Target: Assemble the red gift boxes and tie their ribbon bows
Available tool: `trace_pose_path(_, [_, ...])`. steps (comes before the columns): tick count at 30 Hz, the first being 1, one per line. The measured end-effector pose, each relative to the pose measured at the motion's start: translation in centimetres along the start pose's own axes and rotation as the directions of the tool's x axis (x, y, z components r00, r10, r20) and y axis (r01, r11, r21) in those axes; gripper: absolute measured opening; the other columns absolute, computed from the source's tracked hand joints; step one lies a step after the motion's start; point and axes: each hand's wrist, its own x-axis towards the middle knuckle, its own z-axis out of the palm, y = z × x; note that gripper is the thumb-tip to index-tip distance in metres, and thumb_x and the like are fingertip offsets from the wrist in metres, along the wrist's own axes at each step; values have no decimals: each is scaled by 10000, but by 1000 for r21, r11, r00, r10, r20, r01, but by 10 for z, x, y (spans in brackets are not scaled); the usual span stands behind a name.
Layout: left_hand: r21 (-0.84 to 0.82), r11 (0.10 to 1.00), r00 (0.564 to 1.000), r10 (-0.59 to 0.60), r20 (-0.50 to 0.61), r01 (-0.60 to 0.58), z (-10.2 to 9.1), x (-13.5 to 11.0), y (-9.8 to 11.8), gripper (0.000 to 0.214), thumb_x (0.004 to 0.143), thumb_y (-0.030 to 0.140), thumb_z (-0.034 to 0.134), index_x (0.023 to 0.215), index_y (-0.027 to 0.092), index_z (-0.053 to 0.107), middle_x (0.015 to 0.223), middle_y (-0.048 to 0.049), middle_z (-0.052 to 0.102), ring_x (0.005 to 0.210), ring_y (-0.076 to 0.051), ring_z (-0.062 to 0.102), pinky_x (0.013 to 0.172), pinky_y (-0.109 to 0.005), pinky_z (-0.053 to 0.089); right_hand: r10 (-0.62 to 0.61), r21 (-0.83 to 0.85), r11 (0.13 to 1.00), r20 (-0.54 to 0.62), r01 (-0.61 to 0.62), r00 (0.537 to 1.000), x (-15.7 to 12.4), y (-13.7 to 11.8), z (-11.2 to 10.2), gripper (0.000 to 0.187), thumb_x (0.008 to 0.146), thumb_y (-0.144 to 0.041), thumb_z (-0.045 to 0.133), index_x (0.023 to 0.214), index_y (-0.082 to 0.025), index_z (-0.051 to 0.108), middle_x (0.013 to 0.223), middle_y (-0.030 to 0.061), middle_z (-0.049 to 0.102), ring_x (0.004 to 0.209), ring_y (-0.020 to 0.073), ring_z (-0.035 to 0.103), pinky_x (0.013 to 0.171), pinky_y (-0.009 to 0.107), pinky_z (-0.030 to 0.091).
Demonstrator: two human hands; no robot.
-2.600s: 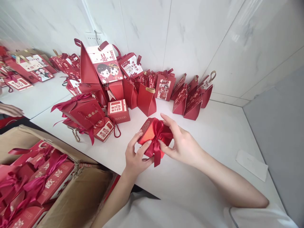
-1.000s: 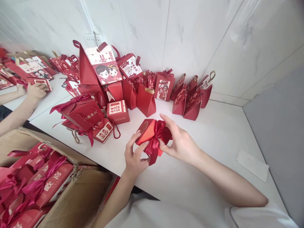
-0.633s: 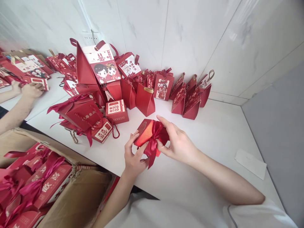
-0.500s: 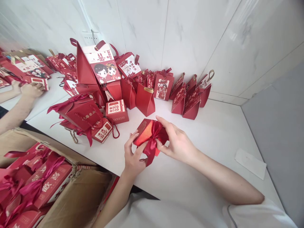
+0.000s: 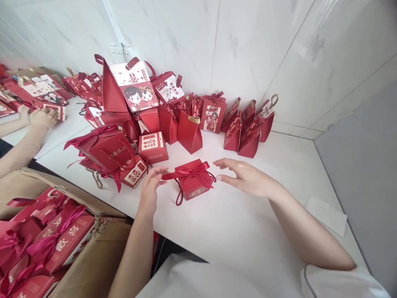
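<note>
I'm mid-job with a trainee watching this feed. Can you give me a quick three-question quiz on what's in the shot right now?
1. True or false: the ribboned red box stands on the white table.
2. Which part of that box lies at the fingertips of the left hand?
3. The right hand is: A) closed around the box; B) open beside the box; C) out of view.

Key: 1 true; 2 the ribbon tail; 3 B.
</note>
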Motion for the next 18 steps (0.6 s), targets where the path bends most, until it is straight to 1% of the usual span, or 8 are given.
trace_pose_path(2, [-32, 997, 997, -68, -39, 67, 4, -5, 2, 442, 850, 542, 452, 993, 171, 646, 980, -100, 694, 856, -237, 661, 654, -308, 491, -133, -24, 991, -74, 132, 988, 3, -3, 8, 593, 888, -514, 578, 1409, -277, 422, 1413, 88, 514, 1280, 268, 514, 1044, 460, 454])
trace_pose_path(4, [-28, 991, 991, -133, 5, 134, 7, -11, 8, 513, 844, 628, 456, 948, 163, 645, 812, -81, 687, 715, -209, 643, 580, -285, 460, -278, -62, 960, -118, 272, 953, 9, -5, 18, 822, 811, -486, 694, 1494, -271, 290, 1510, 109, 394, 1397, 287, 372, 1131, 503, 353])
trace_pose_path(6, [35, 988, 987, -153, 52, 151, 11, -18, 14, 435, 809, 588, 577, 832, 160, 649, 680, -50, 649, 652, -181, 605, 574, -272, 450, -378, -59, 926, -123, 373, 918, 16, -4, 28, 987, 756, -469, 757, 1536, -284, 180, 1583, 118, 258, 1466, 300, 235, 1165, 542, 273])
trace_pose_path(9, [86, 991, 982, -115, 152, 103, 14, -28, 21, 331, 805, 475, 656, 692, 166, 619, 612, -16, 597, 593, -132, 527, 583, -258, 429, -419, 86, 898, -130, 431, 899, 28, 5, 43, 1078, 712, -466, 796, 1545, -316, 128, 1620, 105, 141, 1495, 292, 143, 1181, 542, 229])
trace_pose_path(12, [99, 992, 946, -102, 307, 75, 15, -35, 24, 331, 859, 444, 599, 670, 173, 597, 621, -12, 579, 599, -126, 495, 604, -268, 422, -366, 346, 853, -138, 391, 920, 40, 21, 58, 1156, 666, -450, 834, 1547, -331, 94, 1627, 98, 113, 1494, 277, 158, 1184, 496, 244])
trace_pose_path(14, [161, 984, 909, -133, 395, 74, 15, -37, 23, 344, 872, 438, 582, 654, 172, 580, 631, -11, 572, 612, -129, 488, 617, -272, 419, -349, 495, 799, -82, 342, 933, 45, 33, 69, 1219, 656, -424, 845, 1550, -328, 22, 1631, 109, 90, 1475, 274, 233, 1164, 466, 293])
trace_pose_path(16, [226, 971, 883, -177, 435, 83, 13, -38, 19, 363, 871, 445, 581, 635, 170, 561, 632, -5, 563, 613, -128, 488, 615, -271, 412, -363, 577, 764, 12, 290, 932, 48, 43, 79, 1255, 669, -390, 840, 1547, -308, -54, 1613, 133, 169, 1424, 266, 350, 1136, 454, 342])
trace_pose_path(18, [267, 960, 872, -201, 447, 84, 11, -37, 13, 365, 862, 453, 592, 638, 166, 560, 647, -8, 580, 633, -137, 519, 634, -278, 426, -367, 607, 757, 89, 241, 926, 48, 49, 87, 1235, 695, -360, 821, 1548, -280, -69, 1554, 142, 322, 1349, 255, 458, 1106, 454, 386])
